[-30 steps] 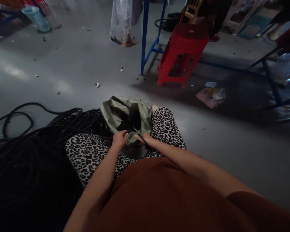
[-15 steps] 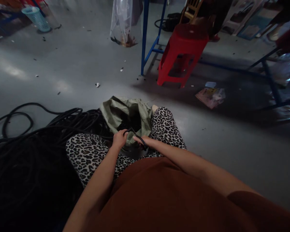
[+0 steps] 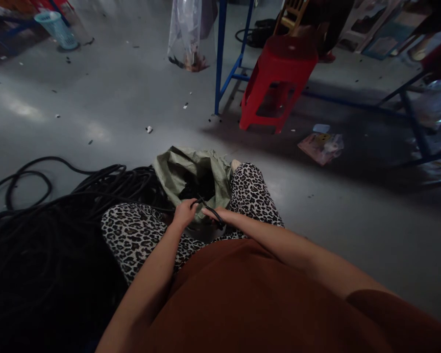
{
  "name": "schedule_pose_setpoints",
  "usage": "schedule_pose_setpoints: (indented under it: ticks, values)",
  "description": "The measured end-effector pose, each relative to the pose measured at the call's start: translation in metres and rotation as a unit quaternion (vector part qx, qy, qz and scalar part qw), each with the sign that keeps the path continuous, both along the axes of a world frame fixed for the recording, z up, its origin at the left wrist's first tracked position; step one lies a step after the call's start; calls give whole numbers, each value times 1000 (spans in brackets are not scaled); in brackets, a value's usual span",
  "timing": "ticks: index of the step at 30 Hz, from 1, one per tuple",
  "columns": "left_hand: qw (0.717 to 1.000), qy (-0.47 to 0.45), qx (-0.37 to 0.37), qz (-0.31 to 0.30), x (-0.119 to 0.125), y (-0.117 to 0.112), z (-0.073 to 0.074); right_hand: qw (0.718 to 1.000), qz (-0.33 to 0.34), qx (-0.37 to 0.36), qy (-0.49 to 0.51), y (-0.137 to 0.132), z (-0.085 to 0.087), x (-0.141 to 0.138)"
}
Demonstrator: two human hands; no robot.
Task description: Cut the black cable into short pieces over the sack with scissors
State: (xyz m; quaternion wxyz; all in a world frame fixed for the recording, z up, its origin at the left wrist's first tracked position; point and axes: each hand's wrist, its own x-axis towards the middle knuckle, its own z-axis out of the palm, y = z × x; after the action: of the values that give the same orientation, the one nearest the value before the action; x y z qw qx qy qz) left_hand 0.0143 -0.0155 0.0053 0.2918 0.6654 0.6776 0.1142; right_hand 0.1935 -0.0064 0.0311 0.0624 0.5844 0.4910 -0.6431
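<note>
Grey floor (image 3: 113,98), my left grip (image 3: 184,213) around black cord (image 3: 195,201), my right grip (image 3: 224,214) holding scissors (image 3: 215,214), open sack (image 3: 169,174) beneath

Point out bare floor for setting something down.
Mostly bare floor lies right of the patterned trousers, below the pink packet. A smaller patch lies between the sack and the red stool. Crowded: the left side, where black cord lies piled, and the sack's near rim, by the left hand and right hand.
</note>
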Motion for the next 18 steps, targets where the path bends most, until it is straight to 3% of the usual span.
schedule_pose_setpoints:
  ticks: [18]
  values:
    - [999, -41, -28, -12, 0, 1, -2, 999, -35, -11, 24, 0, -10, -1]
